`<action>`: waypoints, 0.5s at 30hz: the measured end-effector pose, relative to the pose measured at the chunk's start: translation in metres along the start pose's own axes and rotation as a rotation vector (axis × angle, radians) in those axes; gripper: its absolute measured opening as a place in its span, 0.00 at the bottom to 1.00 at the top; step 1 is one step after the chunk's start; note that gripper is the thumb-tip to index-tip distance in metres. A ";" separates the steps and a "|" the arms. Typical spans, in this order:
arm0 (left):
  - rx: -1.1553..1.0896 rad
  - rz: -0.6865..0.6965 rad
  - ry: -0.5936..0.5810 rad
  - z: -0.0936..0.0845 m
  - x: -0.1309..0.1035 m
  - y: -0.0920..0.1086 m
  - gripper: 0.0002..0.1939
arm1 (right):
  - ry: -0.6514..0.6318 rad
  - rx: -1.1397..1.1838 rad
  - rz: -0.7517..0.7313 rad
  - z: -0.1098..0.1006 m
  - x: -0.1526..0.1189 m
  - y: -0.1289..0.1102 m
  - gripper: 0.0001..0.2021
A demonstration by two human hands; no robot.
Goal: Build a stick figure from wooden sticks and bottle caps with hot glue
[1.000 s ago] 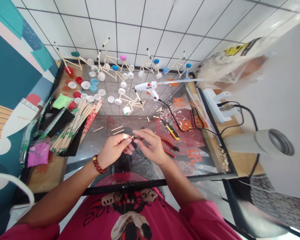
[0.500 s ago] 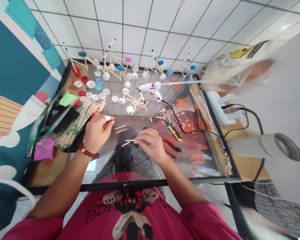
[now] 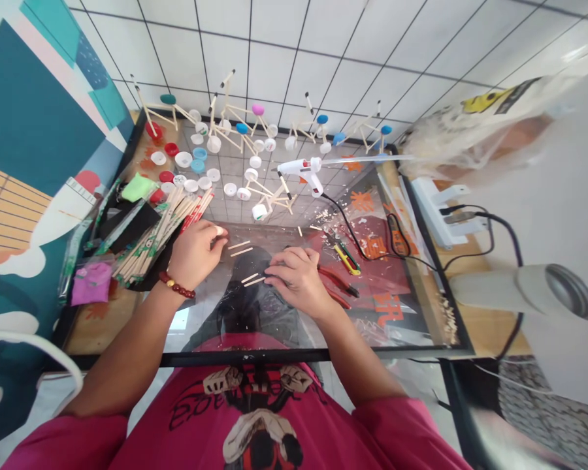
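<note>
My right hand (image 3: pixel 298 279) is closed, its thumb and fingertips at the right end of a short wooden stick (image 3: pixel 255 282) low over the glass tabletop. A second short stick (image 3: pixel 249 277) lies just beside it, nearly parallel. Farther up and to the left, two more short sticks (image 3: pixel 240 249) rest side by side. Left of that pair is my left hand (image 3: pixel 197 253), thumb and index finger drawn together; whatever they may hold is too small to make out. A beaded bracelet circles the left wrist.
Bundled chopsticks (image 3: pixel 151 241) lie to the left. Bottle caps (image 3: pixel 183 159) and stick-and-cap models (image 3: pixel 274 198) fill the back. A white glue gun (image 3: pixel 301 168) stands behind the right hand; a cutter (image 3: pixel 345 256) and red-handled pliers (image 3: pixel 337 284) lie to the right.
My right hand has turned the stick at its fingertips and lowered it alongside the other short stick, so the two now lie almost parallel. The left hand keeps nearly the same pose.
</note>
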State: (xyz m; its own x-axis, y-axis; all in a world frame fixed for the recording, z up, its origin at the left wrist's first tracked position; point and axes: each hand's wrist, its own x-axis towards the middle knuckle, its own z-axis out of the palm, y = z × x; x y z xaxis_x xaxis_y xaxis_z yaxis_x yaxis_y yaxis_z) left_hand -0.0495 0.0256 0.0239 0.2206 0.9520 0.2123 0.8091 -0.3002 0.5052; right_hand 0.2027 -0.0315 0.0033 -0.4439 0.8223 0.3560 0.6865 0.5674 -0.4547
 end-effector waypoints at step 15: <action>0.087 0.095 -0.098 0.007 -0.004 0.011 0.08 | 0.197 -0.090 0.087 -0.004 0.003 -0.002 0.04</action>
State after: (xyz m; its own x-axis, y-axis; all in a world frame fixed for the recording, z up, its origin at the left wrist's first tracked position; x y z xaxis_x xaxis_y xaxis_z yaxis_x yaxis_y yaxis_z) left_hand -0.0376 0.0190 0.0225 0.3474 0.9220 0.1707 0.8254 -0.3871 0.4109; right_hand 0.2027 -0.0302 0.0083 -0.2660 0.8387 0.4752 0.7698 0.4815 -0.4190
